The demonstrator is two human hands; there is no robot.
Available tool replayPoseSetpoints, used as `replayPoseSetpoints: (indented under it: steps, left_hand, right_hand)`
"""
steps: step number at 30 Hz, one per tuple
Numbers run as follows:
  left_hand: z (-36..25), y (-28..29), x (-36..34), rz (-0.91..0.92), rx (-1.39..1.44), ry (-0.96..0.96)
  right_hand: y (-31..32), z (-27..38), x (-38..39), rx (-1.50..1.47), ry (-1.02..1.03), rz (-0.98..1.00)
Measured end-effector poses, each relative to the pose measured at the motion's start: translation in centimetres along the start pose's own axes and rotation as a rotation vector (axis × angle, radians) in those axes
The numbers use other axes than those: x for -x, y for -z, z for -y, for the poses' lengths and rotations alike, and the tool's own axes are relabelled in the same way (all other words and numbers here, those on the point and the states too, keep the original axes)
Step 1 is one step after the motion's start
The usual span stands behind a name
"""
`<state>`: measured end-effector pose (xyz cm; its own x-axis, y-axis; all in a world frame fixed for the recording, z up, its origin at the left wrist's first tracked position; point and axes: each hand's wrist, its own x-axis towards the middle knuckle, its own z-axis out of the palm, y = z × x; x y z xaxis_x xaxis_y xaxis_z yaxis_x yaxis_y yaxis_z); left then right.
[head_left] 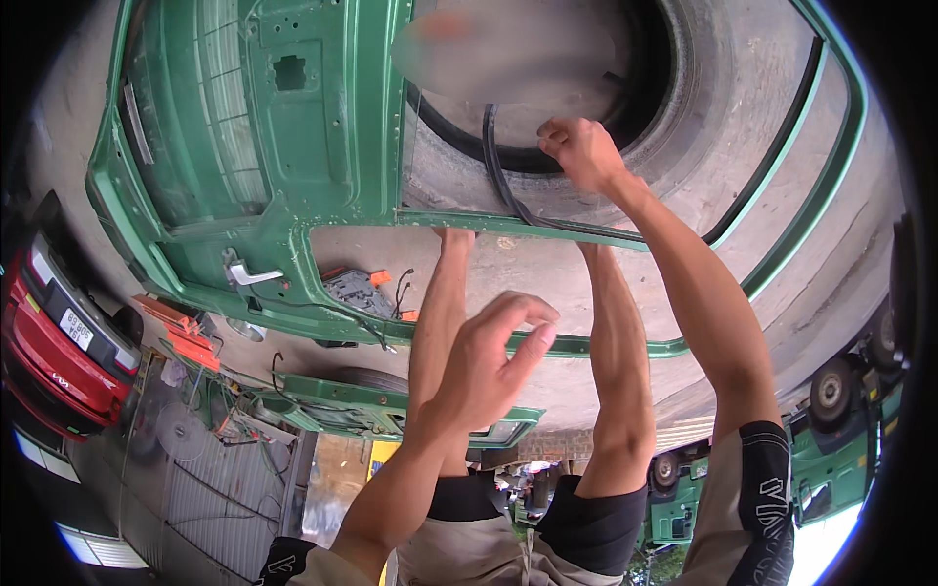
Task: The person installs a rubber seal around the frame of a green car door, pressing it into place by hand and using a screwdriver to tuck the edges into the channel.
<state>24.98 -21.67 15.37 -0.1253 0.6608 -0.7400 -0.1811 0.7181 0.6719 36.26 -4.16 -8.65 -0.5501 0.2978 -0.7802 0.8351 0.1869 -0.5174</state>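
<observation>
A green vehicle door (332, 127) lies in front of me, its window frame spreading over a large tyre (718, 78). Over the tyre hangs my right hand (581, 151), fingertips pinched together; whatever may be between them is too small to make out. Left of it, a loose black rubber strip (493, 161) curves down to the frame's near bar, apart from the hand. My left hand (503, 352) is lower and nearer me, in front of the door's near edge. Its thumb and fingers bend into a C with a gap between, holding nothing visible.
A silver door handle (249, 271) and a dark cable lie at the door's left. Beyond it are orange parts (181, 332), a second green door panel (366, 405) and a red car (63, 342). Green vehicles (831, 459) stand at right. A blurred patch covers the top middle.
</observation>
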Motion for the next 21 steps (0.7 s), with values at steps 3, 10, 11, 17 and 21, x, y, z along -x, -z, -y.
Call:
replayPoseSetpoints:
  steps: [3, 10, 11, 17, 21]
  left_hand:
    - [3.8, -6.1, 2.4, 0.247, 0.326, 0.191]
    - [8.1, -5.3, -0.1, 0.34, -0.271, 0.128]
    - [7.3, -4.3, -1.4, 0.197, -0.123, 0.177]
    - [7.9, -1.9, -2.2, -0.118, 0.043, 0.312]
    - [5.8, -1.3, -3.6, 0.051, 0.063, 0.337]
  right_hand:
    - [-1.2, 2.1, -5.8, -0.512, -0.101, -0.068]
    - [-1.9, 7.0, -22.1, -0.963, -0.168, -0.164]
    - [-1.9, 7.2, -23.7, -0.765, -0.22, -0.208]
    - [-5.3, 8.6, -20.1, -0.351, -0.245, -0.465]
    - [2.2, 5.1, -9.8, -0.294, -0.093, -0.22]
